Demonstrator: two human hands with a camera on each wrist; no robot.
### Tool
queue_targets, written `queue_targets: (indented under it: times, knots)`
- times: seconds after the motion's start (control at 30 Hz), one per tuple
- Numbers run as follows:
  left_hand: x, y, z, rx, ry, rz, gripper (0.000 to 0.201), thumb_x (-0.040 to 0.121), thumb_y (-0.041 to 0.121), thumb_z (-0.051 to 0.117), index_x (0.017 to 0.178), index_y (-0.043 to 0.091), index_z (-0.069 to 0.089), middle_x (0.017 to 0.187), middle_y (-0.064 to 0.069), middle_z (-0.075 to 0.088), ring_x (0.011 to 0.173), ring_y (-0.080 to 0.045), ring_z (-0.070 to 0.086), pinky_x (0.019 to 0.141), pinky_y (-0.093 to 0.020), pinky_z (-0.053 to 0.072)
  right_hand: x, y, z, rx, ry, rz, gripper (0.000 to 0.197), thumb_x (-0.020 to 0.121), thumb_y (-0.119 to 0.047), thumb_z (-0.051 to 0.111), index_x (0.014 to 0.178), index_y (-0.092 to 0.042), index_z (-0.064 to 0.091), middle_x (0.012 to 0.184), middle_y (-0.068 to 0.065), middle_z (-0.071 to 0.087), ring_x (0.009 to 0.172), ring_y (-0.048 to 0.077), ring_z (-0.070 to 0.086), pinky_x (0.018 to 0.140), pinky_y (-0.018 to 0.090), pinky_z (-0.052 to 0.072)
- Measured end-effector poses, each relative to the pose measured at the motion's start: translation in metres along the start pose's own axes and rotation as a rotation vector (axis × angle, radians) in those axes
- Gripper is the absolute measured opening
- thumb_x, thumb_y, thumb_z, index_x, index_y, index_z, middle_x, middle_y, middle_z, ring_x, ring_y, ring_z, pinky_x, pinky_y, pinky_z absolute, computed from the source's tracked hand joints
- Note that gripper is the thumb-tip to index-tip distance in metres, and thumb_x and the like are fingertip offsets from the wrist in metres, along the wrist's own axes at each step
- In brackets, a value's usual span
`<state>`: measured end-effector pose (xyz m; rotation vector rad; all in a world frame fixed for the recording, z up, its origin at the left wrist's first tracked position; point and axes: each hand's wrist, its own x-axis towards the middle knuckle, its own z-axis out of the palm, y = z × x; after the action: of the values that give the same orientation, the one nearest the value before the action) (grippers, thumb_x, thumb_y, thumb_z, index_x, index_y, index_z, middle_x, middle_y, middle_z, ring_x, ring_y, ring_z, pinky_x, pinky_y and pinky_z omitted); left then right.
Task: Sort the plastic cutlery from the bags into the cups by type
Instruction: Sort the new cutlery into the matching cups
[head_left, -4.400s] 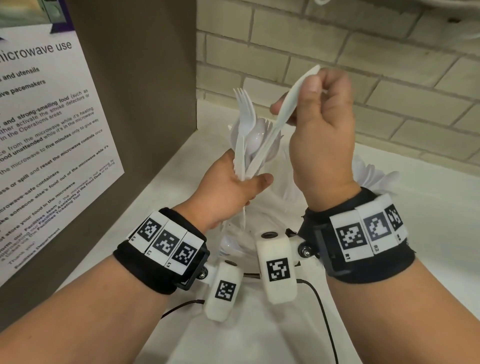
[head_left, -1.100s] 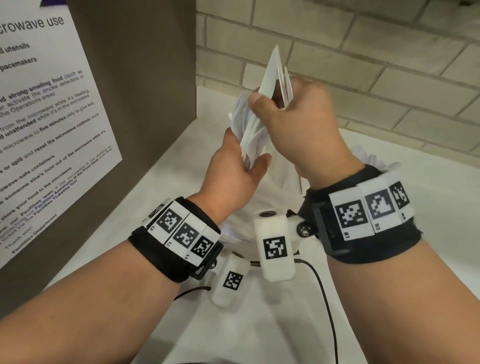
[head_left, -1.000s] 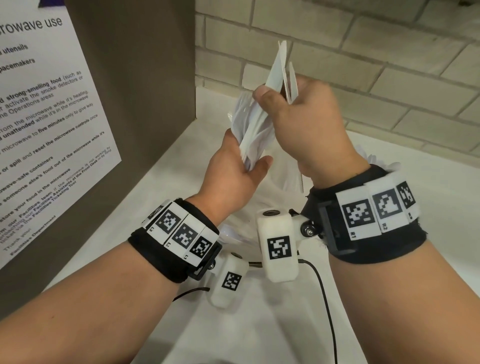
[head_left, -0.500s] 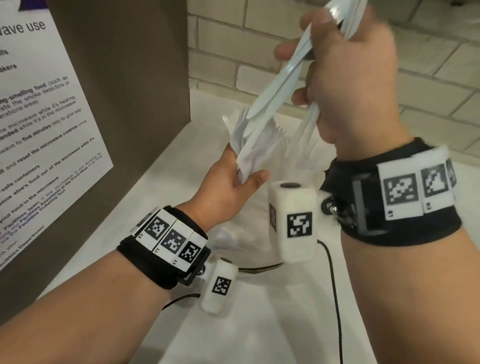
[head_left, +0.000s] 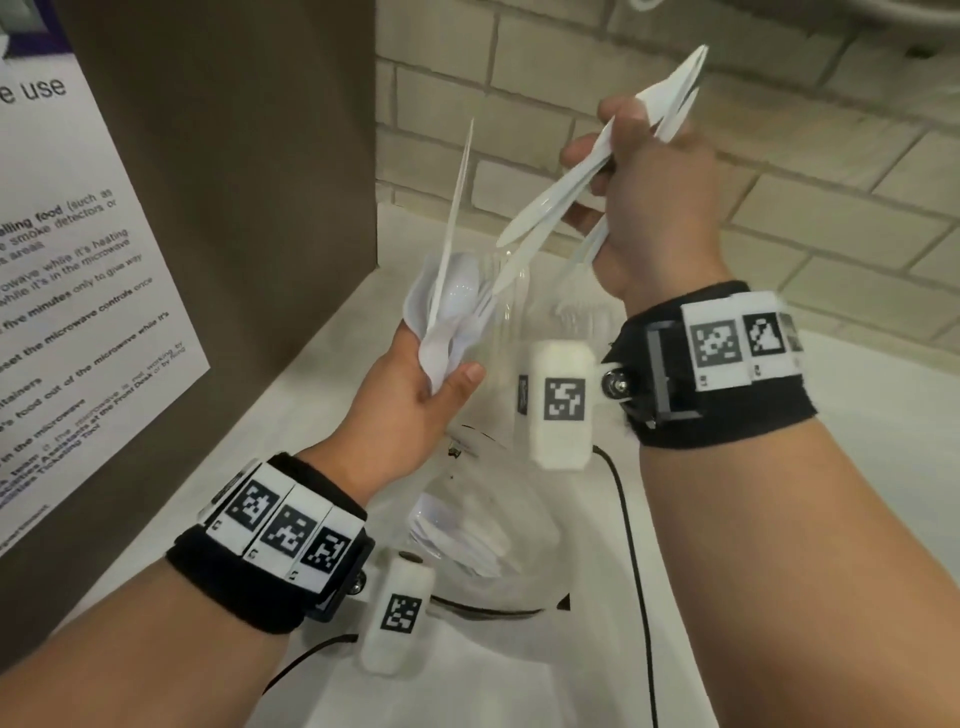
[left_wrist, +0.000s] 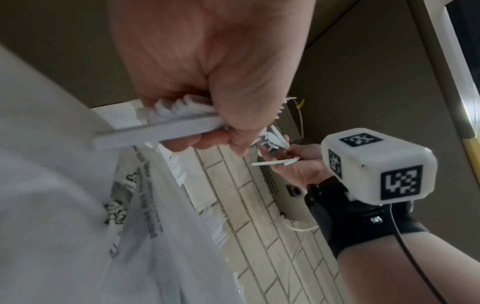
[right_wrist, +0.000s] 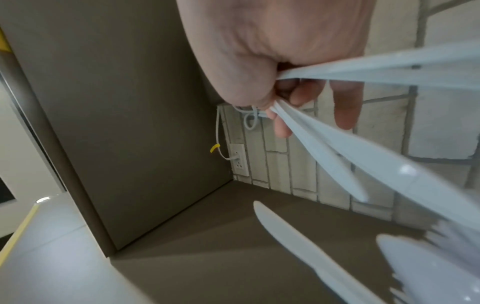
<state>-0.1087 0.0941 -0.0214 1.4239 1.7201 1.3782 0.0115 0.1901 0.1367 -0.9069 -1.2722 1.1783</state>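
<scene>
My left hand (head_left: 415, 384) grips a bunch of white plastic cutlery (head_left: 457, 306), spoons and forks with one knife sticking up. The same left hand (left_wrist: 205, 86) clutches the cutlery handles (left_wrist: 166, 133) in the left wrist view. My right hand (head_left: 649, 202) is raised to the right and holds several white plastic knives (head_left: 550, 208), blades pointing down-left. Close up, the right hand (right_wrist: 272, 61) has its fingers curled round those knives (right_wrist: 337, 148). A clear plastic bag (head_left: 483, 540) with more cutlery lies on the counter below my hands. Clear cups (head_left: 519, 312) stand behind the left hand.
A brown cabinet side (head_left: 234, 182) bearing a microwave notice (head_left: 67, 291) stands on the left. A brick wall (head_left: 779, 171) runs along the back of the white counter (head_left: 857, 519). A black cable (head_left: 634, 545) crosses the counter. A wall socket (right_wrist: 239, 158) sits in the corner.
My right hand pulled several knives out of the bunch and lifted them up and to the right. The left hand stayed low, still holding the other cutlery.
</scene>
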Motion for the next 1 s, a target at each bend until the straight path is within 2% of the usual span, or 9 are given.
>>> queue_targets:
  times: [0.1, 0.17, 0.23, 0.33, 0.43, 0.57, 0.67, 0.83, 1.0]
  knots:
    - [0.002, 0.000, 0.002, 0.041, 0.014, 0.013, 0.065, 0.094, 0.026, 0.057, 0.149, 0.020, 0.024, 0.092, 0.028, 0.055, 0.074, 0.018, 0.055, 0.062, 0.002, 0.037, -0.003, 0.002, 0.006, 0.015, -0.120, 0.027, 0.019, 0.103, -0.019, 0.037, 0.110, -0.014, 0.055, 0.065, 0.004, 0.054, 0.061, 0.020, 0.060, 0.067, 0.048, 0.060]
    - [0.003, 0.002, 0.002, 0.059, 0.025, 0.010, 0.066, 0.094, 0.024, 0.057, 0.149, 0.019, 0.022, 0.082, 0.022, 0.056, 0.067, 0.012, 0.057, 0.057, 0.001, 0.036, -0.007, -0.001, 0.009, -0.001, -0.188, 0.029, 0.020, 0.104, -0.022, 0.036, 0.110, -0.018, 0.055, 0.069, 0.005, 0.048, 0.049, 0.019, 0.050, 0.052, 0.035, 0.054]
    - [0.005, 0.002, 0.003, 0.041, 0.025, 0.016, 0.065, 0.093, 0.026, 0.057, 0.148, 0.023, 0.022, 0.100, 0.013, 0.062, 0.086, 0.000, 0.061, 0.067, -0.002, 0.039, -0.009, -0.001, 0.011, -0.125, -0.245, 0.018, 0.019, 0.103, -0.030, 0.040, 0.112, -0.021, 0.055, 0.071, 0.002, 0.044, 0.047, 0.013, 0.037, 0.044, 0.025, 0.039]
    - [0.005, 0.004, 0.003, 0.036, 0.024, -0.003, 0.063, 0.093, 0.028, 0.058, 0.146, 0.025, 0.023, 0.105, 0.008, 0.062, 0.091, -0.011, 0.061, 0.070, -0.012, 0.042, -0.013, 0.007, 0.014, -0.339, -0.403, 0.062, 0.020, 0.094, -0.038, 0.058, 0.095, -0.018, 0.058, 0.069, -0.002, 0.044, 0.046, 0.010, 0.034, 0.043, 0.023, 0.033]
    - [0.006, 0.004, 0.004, 0.056, 0.023, -0.021, 0.059, 0.092, 0.031, 0.059, 0.142, 0.022, 0.027, 0.103, 0.002, 0.063, 0.089, -0.015, 0.062, 0.066, -0.014, 0.043, -0.018, 0.016, 0.015, -0.431, -0.505, 0.099, 0.013, 0.088, -0.023, 0.069, 0.083, -0.014, 0.062, 0.063, 0.000, 0.053, 0.039, 0.008, 0.038, 0.043, 0.022, 0.033]
    - [0.002, 0.001, 0.003, 0.079, -0.003, -0.034, 0.054, 0.092, 0.029, 0.058, 0.138, 0.019, 0.030, 0.094, -0.002, 0.065, 0.078, -0.013, 0.061, 0.063, -0.014, 0.044, -0.010, 0.004, 0.018, -0.202, -0.336, 0.053, 0.008, 0.097, -0.017, 0.053, 0.101, -0.011, 0.058, 0.082, 0.009, 0.074, 0.039, 0.009, 0.038, 0.042, 0.023, 0.034]
    - [-0.003, 0.001, -0.004, 0.098, 0.068, -0.062, 0.041, 0.093, 0.034, 0.057, 0.125, 0.016, 0.038, 0.086, 0.004, 0.061, 0.071, -0.006, 0.058, 0.056, -0.006, 0.041, 0.007, -0.006, 0.013, -0.059, -0.170, -0.120, 0.015, 0.101, -0.020, 0.045, 0.105, -0.009, 0.055, 0.073, 0.004, 0.071, 0.043, 0.008, 0.040, 0.045, 0.025, 0.034]
    - [-0.001, 0.002, -0.015, 0.033, 0.226, -0.055, 0.043, 0.094, 0.028, 0.057, 0.131, 0.014, 0.039, 0.084, 0.017, 0.054, 0.068, 0.007, 0.056, 0.054, 0.001, 0.036, 0.025, 0.023, 0.013, -0.203, -0.085, -0.286, 0.022, 0.104, -0.027, 0.034, 0.099, -0.021, 0.054, 0.066, -0.003, 0.055, 0.062, 0.007, 0.052, 0.062, 0.022, 0.044]
    - [0.005, 0.002, -0.017, -0.057, 0.252, -0.054, 0.039, 0.093, 0.031, 0.058, 0.125, 0.014, 0.044, 0.077, 0.016, 0.052, 0.068, -0.003, 0.053, 0.067, -0.020, 0.042, 0.033, 0.077, 0.018, -0.175, -0.161, -0.221, 0.021, 0.104, -0.021, 0.034, 0.094, -0.024, 0.053, 0.070, 0.002, 0.051, 0.072, 0.016, 0.055, 0.071, 0.026, 0.046]
